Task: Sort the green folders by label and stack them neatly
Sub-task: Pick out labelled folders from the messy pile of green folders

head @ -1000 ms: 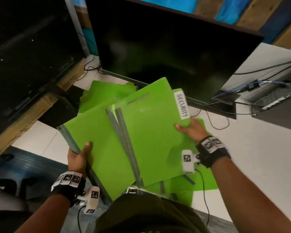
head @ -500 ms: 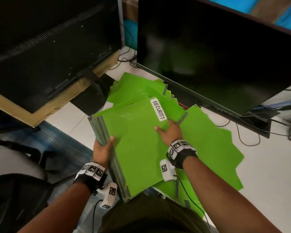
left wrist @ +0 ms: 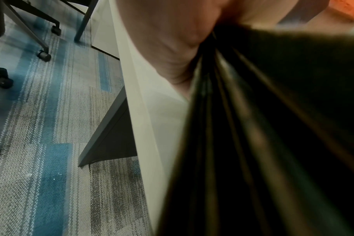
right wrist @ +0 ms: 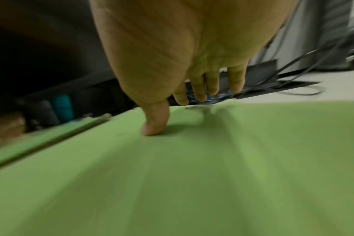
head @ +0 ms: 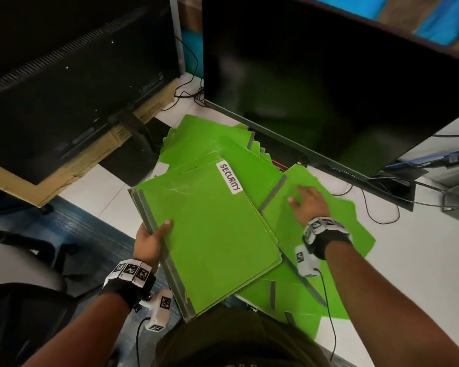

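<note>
My left hand (head: 154, 235) grips the spine edge of a stack of green folders (head: 210, 234), thumb on top; the top folder bears a white label (head: 229, 177) reading SECURITY. In the left wrist view the stack's dark edges (left wrist: 263, 143) fill the right side under my palm. More green folders (head: 204, 139) lie scattered on the white desk behind and to the right. My right hand (head: 306, 201) lies with straight fingers on a loose green folder (head: 337, 215) right of the stack; in the right wrist view the thumb (right wrist: 156, 121) presses that folder (right wrist: 192, 175).
Two black monitors stand at the back, one left (head: 72, 75) on a cardboard box (head: 64, 176), one right (head: 329, 88). Cables (head: 382, 207) trail over the white desk (head: 408, 274) at right. A chair (head: 24, 300) and blue-grey carpet (left wrist: 40, 127) lie left below.
My right hand let go of the SECURITY folder and moved right onto a loose folder on the desk. The stack in my left hand has squared up and sits lower.
</note>
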{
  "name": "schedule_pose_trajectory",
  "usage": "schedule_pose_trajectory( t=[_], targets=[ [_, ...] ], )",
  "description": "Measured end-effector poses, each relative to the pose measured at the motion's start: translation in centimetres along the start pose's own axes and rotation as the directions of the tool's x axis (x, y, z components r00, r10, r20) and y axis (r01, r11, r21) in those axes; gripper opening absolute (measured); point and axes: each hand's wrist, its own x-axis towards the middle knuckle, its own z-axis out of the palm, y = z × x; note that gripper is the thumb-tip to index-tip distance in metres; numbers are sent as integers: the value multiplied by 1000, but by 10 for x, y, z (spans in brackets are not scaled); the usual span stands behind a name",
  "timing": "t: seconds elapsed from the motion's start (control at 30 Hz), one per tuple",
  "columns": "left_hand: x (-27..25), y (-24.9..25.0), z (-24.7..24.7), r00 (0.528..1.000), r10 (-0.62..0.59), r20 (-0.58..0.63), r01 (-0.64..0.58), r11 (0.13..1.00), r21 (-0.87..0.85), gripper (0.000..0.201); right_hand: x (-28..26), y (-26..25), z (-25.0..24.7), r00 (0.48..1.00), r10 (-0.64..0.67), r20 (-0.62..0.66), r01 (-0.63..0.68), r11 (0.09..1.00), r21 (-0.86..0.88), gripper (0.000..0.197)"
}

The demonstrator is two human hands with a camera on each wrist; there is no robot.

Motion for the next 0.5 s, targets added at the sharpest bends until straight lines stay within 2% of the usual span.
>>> schedule_pose_trajectory(
  t=[0.07,0.13,0.2,0.3,0.4,0.43,0.5],
  targets=[
    [2,0,-1,1000,-5,1,5,1000,-4,28,1,46,-3,985,166,39,-163,984,-65,76],
    [4,1,-3,1000,2,5,-2,1000,-13,23,-5,88,-4,951,274,141,-254,957,-143,96],
    [8,1,-8,1000,-4,10,4,1000,-22,20,-13,120,-2,924,315,215,-290,947,-142,111],
    [14,0,-18,1000,-26,-1,26,998,-55,16,-33,148,1,918,332,218,-312,942,-121,126],
    [18,-2,-27,999,-43,-15,42,995,-90,15,-53,167,7,910,343,232,-328,939,-99,131],
    [18,-3,-29,999,-41,-20,39,996,-85,14,-57,173,6,909,357,217,-359,933,-28,128],
    [18,-3,-31,999,-46,-29,43,995,-95,11,-60,181,-1,912,378,161,-400,907,133,109]
  ],
)
